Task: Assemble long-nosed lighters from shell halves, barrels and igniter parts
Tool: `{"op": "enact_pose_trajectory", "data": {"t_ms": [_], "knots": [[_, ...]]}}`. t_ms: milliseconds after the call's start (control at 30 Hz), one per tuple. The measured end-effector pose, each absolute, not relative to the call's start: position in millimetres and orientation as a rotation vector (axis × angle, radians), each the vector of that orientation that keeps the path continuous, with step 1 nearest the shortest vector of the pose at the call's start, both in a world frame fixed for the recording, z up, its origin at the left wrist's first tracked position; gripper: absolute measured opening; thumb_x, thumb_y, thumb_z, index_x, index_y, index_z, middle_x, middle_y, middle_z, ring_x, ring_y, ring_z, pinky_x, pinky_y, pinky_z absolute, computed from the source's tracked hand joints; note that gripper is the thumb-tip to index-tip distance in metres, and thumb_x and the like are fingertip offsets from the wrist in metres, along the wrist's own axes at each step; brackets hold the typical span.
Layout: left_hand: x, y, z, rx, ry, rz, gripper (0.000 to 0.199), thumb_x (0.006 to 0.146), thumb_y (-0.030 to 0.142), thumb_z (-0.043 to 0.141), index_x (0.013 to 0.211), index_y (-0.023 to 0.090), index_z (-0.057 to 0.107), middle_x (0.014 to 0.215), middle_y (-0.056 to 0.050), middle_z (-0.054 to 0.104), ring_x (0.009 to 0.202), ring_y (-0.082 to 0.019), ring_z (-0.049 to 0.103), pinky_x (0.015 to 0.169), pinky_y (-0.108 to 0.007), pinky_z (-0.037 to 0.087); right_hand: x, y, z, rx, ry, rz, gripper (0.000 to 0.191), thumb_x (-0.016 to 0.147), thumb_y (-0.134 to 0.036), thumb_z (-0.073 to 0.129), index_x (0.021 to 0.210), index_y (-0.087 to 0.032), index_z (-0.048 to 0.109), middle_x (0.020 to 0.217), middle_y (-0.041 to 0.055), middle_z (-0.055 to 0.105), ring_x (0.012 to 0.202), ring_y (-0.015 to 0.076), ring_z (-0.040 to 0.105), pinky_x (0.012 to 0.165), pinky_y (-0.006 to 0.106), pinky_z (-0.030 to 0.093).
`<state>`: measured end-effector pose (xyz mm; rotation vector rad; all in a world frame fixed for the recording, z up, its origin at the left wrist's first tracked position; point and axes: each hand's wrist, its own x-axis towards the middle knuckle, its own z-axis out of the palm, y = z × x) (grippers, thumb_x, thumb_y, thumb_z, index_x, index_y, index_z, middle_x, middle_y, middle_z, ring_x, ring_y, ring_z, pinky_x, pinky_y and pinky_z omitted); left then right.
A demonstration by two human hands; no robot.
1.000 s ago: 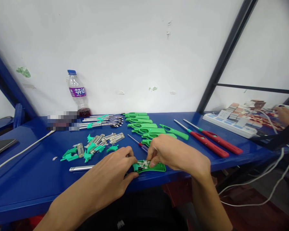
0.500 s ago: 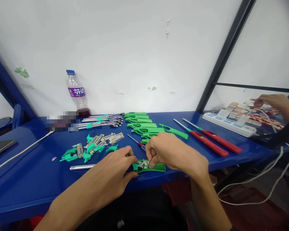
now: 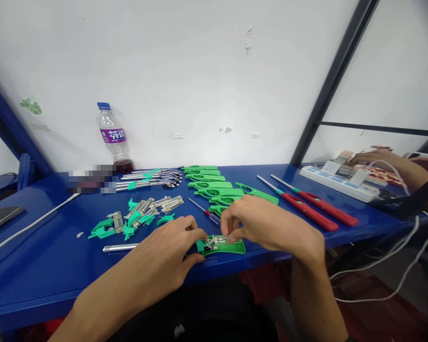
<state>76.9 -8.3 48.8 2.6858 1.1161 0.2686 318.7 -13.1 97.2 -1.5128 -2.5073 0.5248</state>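
At the table's front edge, the open green lighter shell holds a clear fuel tank and thin white wires. My left hand is closed around the shell's front end, by a teal trigger. A silver lighter tube sticks out to the left, partly covered by that hand. The thumb and fingers of my right hand pinch the right end of the tank inside the shell. Just behind lies a screwdriver with a red and purple handle.
Green shells line the back, beside several silver tubes. Loose tanks and teal triggers lie left. Two red lighters and a power strip are right. A bottle stands behind; another person's hand is far right.
My right hand has moved slightly right along the shell, so more of the clear tank shows. My left hand stays put. The other person's hand has moved left.
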Motion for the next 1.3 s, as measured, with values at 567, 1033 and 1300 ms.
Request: {"op": "enact_pose_trajectory", "data": {"t_ms": [567,1033,1300], "knots": [[75.8,-6.7,47.7,2.717,1.032,0.249,0.022,0.103,0.023,0.056,0.121,0.031,0.065,0.122,-0.005,0.059,0.105,-0.026,0.064,0.089,-0.041,0.050,314.9,-8.9,95.7,-1.683,-2.503,0.572,0.012,0.075,-0.011,0.080,0.069,-0.022,0.076,0.062,-0.0047,0.073,0.058,0.0111,0.065,0.052,0.022,0.039],[74.8,-5.5,46.4,2.720,1.027,0.276,0.023,0.101,0.022,0.056,0.120,0.031,0.066,0.119,-0.005,0.061,0.105,-0.026,0.064,0.086,-0.038,0.050,311.7,-9.8,97.9,-1.681,-2.473,0.579,0.015,0.073,-0.007,0.078,0.068,-0.021,0.078,0.064,-0.0032,0.077,0.062,0.0135,0.070,0.057,0.022,0.043],[76.5,-7.5,49.8,2.706,1.057,0.274,0.020,0.100,0.019,0.060,0.116,0.025,0.072,0.120,-0.006,0.064,0.106,-0.026,0.066,0.091,-0.040,0.052,315.1,-7.5,99.7,-1.675,-2.498,0.513,0.008,0.077,-0.022,0.086,0.072,-0.024,0.080,0.063,-0.0041,0.071,0.060,0.0138,0.064,0.056,0.026,0.038]]}}
